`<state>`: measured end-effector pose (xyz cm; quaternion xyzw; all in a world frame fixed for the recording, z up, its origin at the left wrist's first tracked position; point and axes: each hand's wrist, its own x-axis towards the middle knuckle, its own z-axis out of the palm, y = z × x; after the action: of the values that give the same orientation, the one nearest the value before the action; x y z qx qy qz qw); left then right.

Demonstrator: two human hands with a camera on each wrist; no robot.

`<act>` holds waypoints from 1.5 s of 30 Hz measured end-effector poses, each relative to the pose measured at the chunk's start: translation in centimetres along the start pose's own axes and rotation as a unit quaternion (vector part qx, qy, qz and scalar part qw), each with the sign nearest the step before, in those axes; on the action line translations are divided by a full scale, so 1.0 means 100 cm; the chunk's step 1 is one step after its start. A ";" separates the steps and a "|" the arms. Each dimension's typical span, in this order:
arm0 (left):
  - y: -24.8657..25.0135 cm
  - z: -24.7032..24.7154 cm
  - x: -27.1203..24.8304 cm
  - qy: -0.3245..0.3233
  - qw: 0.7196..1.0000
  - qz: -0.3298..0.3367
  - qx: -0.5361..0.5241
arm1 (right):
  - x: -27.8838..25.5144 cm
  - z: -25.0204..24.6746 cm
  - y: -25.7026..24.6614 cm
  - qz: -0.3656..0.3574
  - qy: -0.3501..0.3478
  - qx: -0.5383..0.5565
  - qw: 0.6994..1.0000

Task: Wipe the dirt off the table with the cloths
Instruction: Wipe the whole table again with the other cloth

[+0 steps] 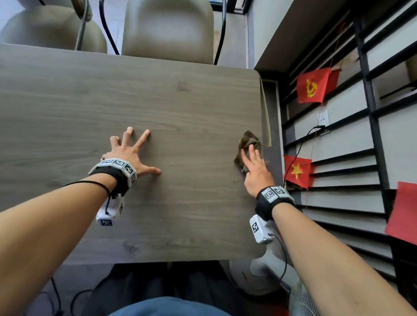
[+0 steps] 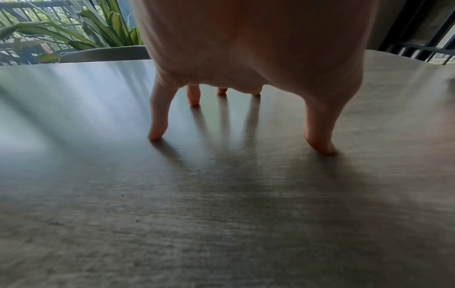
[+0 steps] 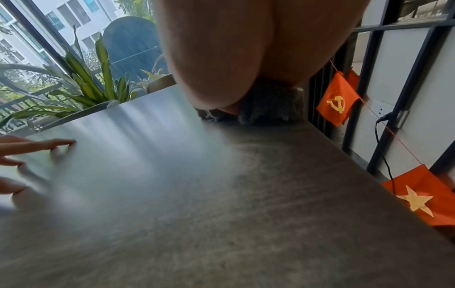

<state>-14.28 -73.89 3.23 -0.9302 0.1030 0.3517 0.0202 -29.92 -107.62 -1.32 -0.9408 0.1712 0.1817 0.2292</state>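
Table (image 1: 147, 100): grey wood-grain top, filling the centre and left of the head view; its right edge runs down the right-centre of the frame.
Cloth (image 1: 248, 145): one dark brown, crumpled cloth, lying on the table just beside that right edge, at mid-height. Only this one shows, though the task speaks of cloths.
Right hand (image 1: 255, 171): laid flat on the cloth, fingers straight and together, pressing it down onto the top; in the right wrist view the palm covers most of the cloth (image 3: 270, 105).
Left hand (image 1: 131, 154): centre of the head view, well apart from the cloth; fingers (image 2: 157, 120) spread wide, only the tips touching the bare top, palm arched above. It holds nothing and seems to brace the body.
Dirt: a faint darker smudge sits in the upper centre of the head view; the wrist views are blurred, so whether other marks are dirt or grain cannot be told.
Step in hand: wiping along the right border, by judgement.
Next move calls for: steady downward pressure while the cloth slides inward across the top, kept from slipping over the edge.
Surroundings: red flags (image 1: 313, 85) on the shelving, right of frame.
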 end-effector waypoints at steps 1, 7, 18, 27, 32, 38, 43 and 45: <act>0.000 -0.002 -0.002 -0.007 1.000 0.003 -0.002 | 0.001 -0.003 -0.003 0.004 -0.009 -0.002 1.000; 0.003 -0.008 -0.007 -0.030 0.999 0.010 0.015 | 0.003 -0.018 -0.055 0.032 -0.001 0.021 0.999; 0.003 0.000 -0.002 -0.012 1.000 -0.006 -0.003 | -0.029 0.103 -0.186 -0.203 -0.027 0.004 0.979; 0.003 -0.003 -0.009 -0.018 1.000 -0.005 -0.016 | 0.017 0.033 -0.063 -0.079 0.084 0.028 0.993; 0.005 -0.004 -0.007 -0.016 1.000 -0.002 -0.021 | 0.034 -0.007 0.003 -0.028 0.114 0.107 0.987; 0.005 -0.004 -0.007 -0.017 1.000 0.000 -0.021 | 0.015 0.021 -0.071 -0.133 0.079 0.136 0.979; 0.006 -0.004 -0.005 -0.021 1.000 -0.005 -0.009 | -0.003 0.086 -0.168 -0.210 -0.035 0.061 0.975; 0.005 -0.003 -0.004 -0.021 1.000 -0.008 -0.009 | 0.013 0.087 -0.188 -0.212 -0.039 0.039 0.976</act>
<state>-14.51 -74.38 3.79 -0.9236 0.0920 0.3717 0.0162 -23.48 -87.94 -2.14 -0.9383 -0.0345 0.1582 0.3057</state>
